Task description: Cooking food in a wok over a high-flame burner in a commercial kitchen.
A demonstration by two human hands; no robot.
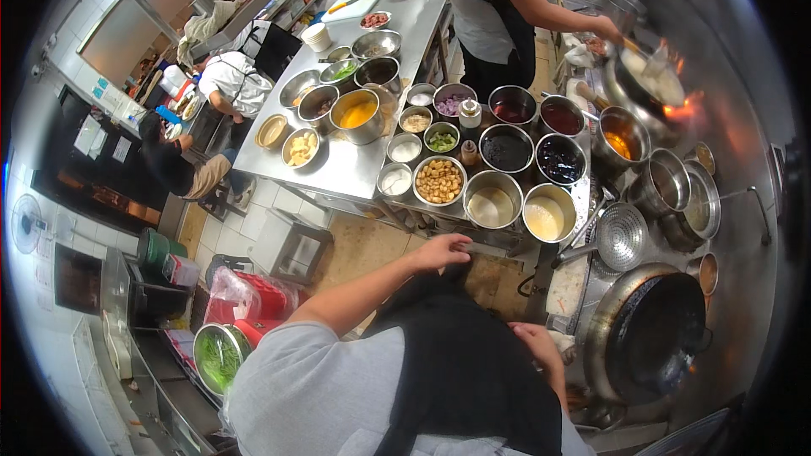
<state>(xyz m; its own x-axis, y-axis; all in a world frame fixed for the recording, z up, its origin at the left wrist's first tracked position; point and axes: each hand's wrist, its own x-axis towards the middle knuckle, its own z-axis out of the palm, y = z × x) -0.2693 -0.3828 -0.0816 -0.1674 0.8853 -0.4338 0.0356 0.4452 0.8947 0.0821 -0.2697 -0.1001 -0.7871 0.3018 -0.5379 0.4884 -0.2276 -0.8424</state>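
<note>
My left hand [443, 251] reaches forward over the floor in front of my black apron [469, 367]. Its fingers are loosely bent and nothing is in them. Just beyond it stand a steel pot of cloudy liquid [492, 202] and a bowl of browned cubes [439, 182], both apart from the hand. Low beside the stove's front edge, my right hand [537, 343] is held against the apron's side, its fingers partly hidden. Next to it lies a crumpled cloth [562, 347]. To the right, a dark wok [656, 335] sits on a burner with a small flame at its rim.
A perforated steel ladle [622, 237] rests at the stove's front. Pots of dark sauce [507, 149] crowd the counter. Further along, a co-worker [494, 6] holds a wok [649, 76] over open flames. A steel prep table [329, 171] bears bowls. Behind my left side stands a bowl of greens [222, 354].
</note>
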